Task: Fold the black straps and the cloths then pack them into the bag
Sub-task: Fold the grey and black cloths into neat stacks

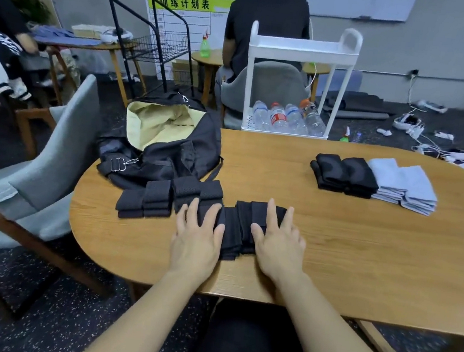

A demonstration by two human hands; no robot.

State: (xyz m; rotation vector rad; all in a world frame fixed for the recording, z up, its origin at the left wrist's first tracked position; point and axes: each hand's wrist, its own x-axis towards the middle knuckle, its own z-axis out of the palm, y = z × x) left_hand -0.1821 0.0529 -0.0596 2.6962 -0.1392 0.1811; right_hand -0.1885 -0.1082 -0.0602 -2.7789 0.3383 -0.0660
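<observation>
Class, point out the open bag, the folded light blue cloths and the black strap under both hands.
Bag (169,150), head view: its black side panel.
Light blue cloths (405,182), head view: top of the folded stack.
Black strap (236,229), head view: the middle, between the hands.

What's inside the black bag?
The bag lies open on the table, and only its pale yellow lining shows. No straps or cloths show inside. Its deeper part is hidden by its own folds, so that part can't be checked.
</observation>
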